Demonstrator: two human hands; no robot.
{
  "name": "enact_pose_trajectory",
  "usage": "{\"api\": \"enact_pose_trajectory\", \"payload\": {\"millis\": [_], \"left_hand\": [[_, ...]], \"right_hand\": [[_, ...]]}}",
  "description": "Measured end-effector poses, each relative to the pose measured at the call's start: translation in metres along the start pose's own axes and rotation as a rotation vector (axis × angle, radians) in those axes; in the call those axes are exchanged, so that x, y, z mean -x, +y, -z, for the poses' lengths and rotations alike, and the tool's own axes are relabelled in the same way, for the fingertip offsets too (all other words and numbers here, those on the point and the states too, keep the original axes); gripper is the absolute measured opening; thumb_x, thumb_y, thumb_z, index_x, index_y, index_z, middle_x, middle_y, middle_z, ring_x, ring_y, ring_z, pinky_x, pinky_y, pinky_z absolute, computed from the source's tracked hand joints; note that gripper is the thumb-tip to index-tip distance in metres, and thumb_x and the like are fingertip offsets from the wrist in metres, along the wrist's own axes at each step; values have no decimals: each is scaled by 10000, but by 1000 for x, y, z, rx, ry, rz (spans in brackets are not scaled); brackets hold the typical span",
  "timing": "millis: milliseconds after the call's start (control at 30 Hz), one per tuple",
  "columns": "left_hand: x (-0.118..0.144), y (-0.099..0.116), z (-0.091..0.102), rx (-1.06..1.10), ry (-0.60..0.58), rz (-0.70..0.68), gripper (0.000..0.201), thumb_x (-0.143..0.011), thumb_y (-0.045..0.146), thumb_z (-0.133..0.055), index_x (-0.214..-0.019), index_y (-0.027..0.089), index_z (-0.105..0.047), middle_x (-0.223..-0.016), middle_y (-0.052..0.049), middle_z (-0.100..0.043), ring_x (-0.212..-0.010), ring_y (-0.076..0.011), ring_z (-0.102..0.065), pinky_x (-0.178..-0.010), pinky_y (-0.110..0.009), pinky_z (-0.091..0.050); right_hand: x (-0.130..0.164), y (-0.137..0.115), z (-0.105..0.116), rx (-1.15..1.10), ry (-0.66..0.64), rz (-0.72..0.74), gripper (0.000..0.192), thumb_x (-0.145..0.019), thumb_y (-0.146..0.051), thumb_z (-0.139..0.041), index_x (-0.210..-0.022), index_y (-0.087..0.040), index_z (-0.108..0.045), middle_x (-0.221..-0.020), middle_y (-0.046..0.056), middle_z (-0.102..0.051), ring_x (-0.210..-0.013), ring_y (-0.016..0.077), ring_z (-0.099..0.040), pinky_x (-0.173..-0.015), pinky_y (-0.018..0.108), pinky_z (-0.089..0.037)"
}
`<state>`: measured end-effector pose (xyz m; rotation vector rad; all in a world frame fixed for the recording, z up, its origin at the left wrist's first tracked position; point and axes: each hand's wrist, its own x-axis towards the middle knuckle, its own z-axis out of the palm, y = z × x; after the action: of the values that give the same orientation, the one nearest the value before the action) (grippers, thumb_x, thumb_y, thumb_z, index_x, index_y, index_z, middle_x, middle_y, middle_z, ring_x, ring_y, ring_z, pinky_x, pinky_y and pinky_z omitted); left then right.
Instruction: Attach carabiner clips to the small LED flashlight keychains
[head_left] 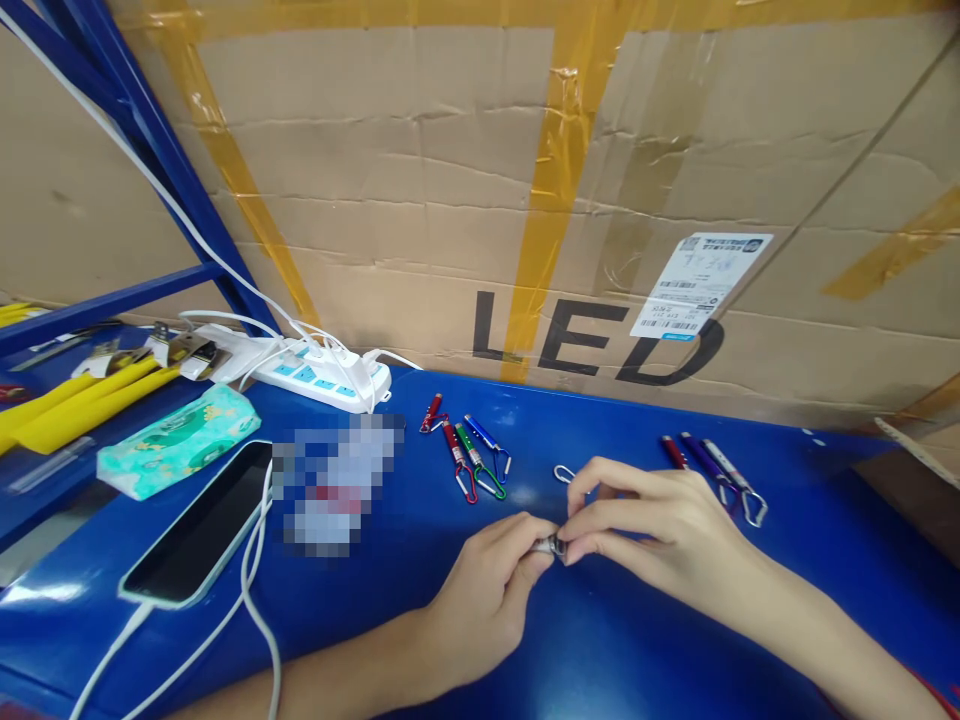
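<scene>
My left hand [491,590] is closed around a small silver keychain flashlight [546,545], most of it hidden in the fingers. At its exposed end, my right hand [652,520] pinches with thumb and forefinger; whether a small part sits between those fingertips I cannot make out. Just behind the right fingers lies a silver carabiner clip [562,473], partly covered by them. Beyond my hands rest a red flashlight [454,445], a green flashlight [471,447] and a blue flashlight [484,435], each with a carabiner. A shorter red piece [432,410] lies behind them.
To the right are several more flashlights [724,465] with clips. A phone [202,530] with a white cable, a tissue pack [180,440] and a power strip [322,380] occupy the left. A large cardboard box [420,200] walls off the back of the blue table [600,650].
</scene>
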<state>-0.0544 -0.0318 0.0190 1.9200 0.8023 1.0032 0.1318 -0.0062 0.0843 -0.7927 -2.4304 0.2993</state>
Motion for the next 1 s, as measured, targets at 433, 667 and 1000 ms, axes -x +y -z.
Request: {"api": "enact_pose_trajectory", "payload": {"millis": [433,667,1000], "left_hand": [[6,-9,-3,-103,-30,37,161,-900,139,-312,-824,162,-452,-688,15,-454,-615,-89,-424,-601,-191,-323],[3,-12,-4,-181,-2,26,179,-885,127,-313,-831,160,-481,-713,-5,-506,-635,-107,-456,-615,-208,-347],[-1,-18,0,-191,81,-30,187,-883,119,-389,-939,190,-553,-855,0,-616,-775,-115,-562,-708,-190,-406]], "right_hand": [[3,5,-13,-52,-91,-248,126,-799,-294,-615,-709,-228,-675,-762,-32,-563,-557,40,-520,-563,170,-376],[4,7,-22,-70,-109,-367,91,-769,-282,-648,-697,-233,-673,-712,-30,-556,-584,62,-521,-543,185,-363],[3,3,-27,-107,-73,-453,89,-753,-202,-629,-674,-207,-668,-674,-7,-541,-560,80,-496,-509,196,-359]]}}
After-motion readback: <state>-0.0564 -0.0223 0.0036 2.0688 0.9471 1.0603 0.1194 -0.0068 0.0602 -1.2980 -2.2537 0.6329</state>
